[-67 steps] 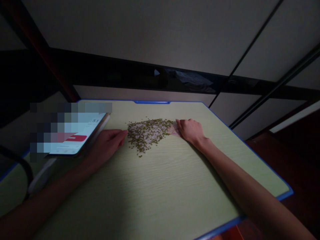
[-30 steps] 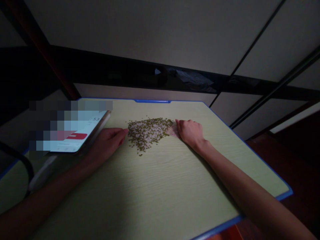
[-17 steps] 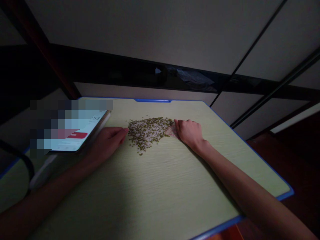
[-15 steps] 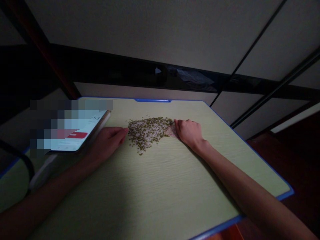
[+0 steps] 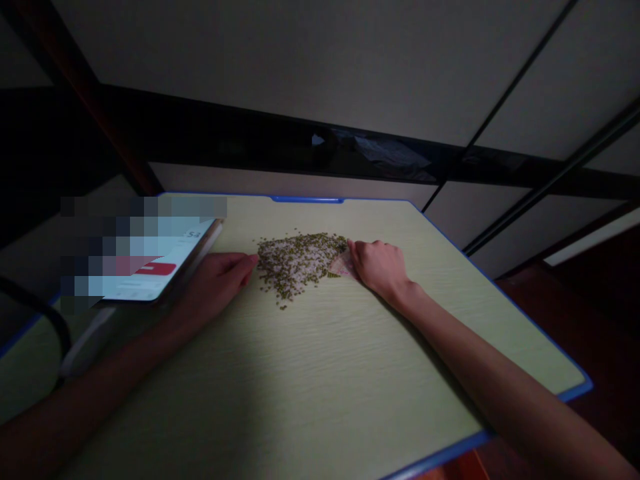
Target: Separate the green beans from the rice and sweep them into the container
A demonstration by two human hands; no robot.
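A spread of small green bean-like grains (image 5: pixel 295 260) lies on the table, with a pale pinkish layer showing between them. My left hand (image 5: pixel 227 275) rests at the left end of the spread, thumb and fingers pinched together; what they hold, if anything, is hidden. At the right end a pinkish patterned sheet (image 5: pixel 343 265) shows bare and runs up to my right hand (image 5: pixel 379 265). That hand is closed in a fist at the sheet's edge, its fingertips turned down out of sight. A few grains lie scattered on the near side.
The light wood-grain table (image 5: pixel 320 373) has a blue rim. On the left, close to my left forearm, a lit phone (image 5: pixel 145 283) leans on a pale stand, and a dark cable (image 5: pixel 47 313) curves beside it. Behind the table are pale cabinet panels (image 5: pixel 300 60) with a dark open shelf.
Both hands keep their places and closed shapes. Grains near the sheet's bare right part lie slightly differently; the whole view has shifted a little.
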